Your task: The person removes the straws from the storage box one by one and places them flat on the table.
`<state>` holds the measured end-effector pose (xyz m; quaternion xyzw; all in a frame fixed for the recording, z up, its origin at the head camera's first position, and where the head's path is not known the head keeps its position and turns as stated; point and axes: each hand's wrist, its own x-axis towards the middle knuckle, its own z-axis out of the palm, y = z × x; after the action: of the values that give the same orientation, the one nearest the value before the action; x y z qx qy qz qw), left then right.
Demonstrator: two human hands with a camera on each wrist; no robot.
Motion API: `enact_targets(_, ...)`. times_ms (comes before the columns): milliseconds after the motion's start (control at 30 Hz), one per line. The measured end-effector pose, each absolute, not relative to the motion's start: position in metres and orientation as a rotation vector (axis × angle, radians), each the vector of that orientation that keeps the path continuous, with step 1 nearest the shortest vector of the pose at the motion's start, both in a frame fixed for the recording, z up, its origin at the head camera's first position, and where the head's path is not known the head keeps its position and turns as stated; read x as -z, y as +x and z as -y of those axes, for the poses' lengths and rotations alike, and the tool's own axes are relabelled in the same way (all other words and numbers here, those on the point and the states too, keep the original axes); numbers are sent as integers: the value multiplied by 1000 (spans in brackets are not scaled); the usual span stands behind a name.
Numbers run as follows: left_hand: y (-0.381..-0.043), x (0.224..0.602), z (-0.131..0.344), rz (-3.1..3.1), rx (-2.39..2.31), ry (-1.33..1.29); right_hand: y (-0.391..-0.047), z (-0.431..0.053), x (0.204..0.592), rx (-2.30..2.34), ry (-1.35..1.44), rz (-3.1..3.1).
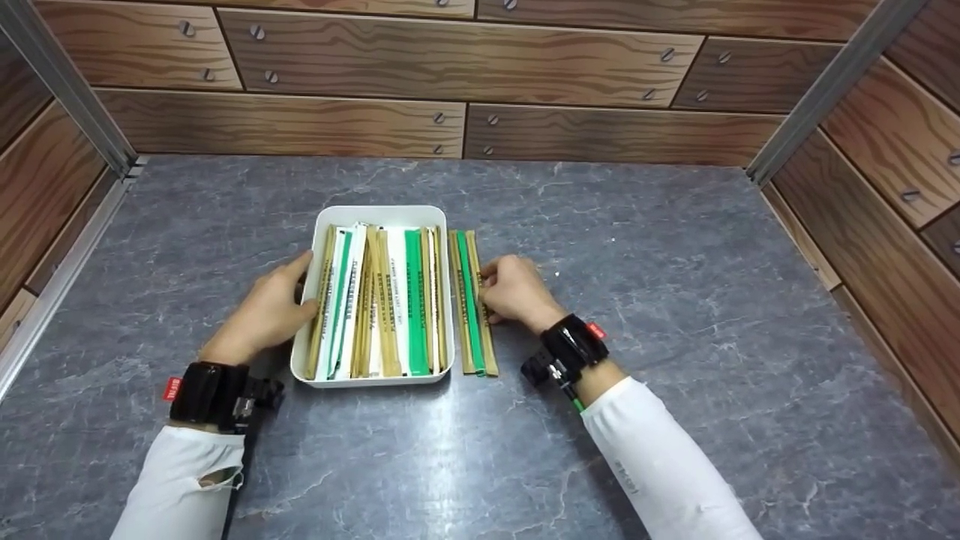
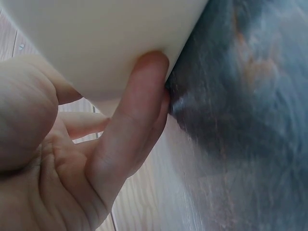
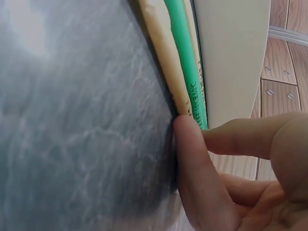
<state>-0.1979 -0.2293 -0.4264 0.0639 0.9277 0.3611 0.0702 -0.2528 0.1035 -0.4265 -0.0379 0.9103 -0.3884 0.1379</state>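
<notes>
A white rectangular tray point(image 1: 373, 381) is full of long, slim wrapped straws in tan, green and white. My left hand point(image 1: 262, 309) holds the tray's left side, its thumb over the rim; in the left wrist view, fingers point(image 2: 130, 115) press the outer wall near the bottom. Just right of the tray lie a green wrapped straw point(image 1: 469, 300) and tan wrapped straws on either side of it. My right hand point(image 1: 516, 289) pinches the rightmost tan straw point(image 3: 166, 53) by its edge. Print shows on the green wrapper in the right wrist view.
Everything stands on a grey marbled tabletop point(image 1: 675, 300). Wood-patterned panels point(image 1: 360, 124) enclose the back and both sides, with metal posts at the corners. A few tiny white specks lie right of my right hand.
</notes>
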Motion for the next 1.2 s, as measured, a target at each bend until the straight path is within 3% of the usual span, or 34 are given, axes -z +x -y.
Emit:
enact_targets(367, -198, 426, 230, -2795, -1078, 194, -254, -96, 391, 1036, -314, -2827)
enact_targets(633, -198, 428, 230, -2788, -1085, 189, -255, -49, 364, 926, -519, -2780)
enact_targets(900, -198, 428, 230, -2782, -1092, 192, -257, 1, 374, 516, -684, -2808)
enact_targets(1200, -198, 425, 230, -2802, -1073, 190, -255, 22, 391, 215, -642, -2776)
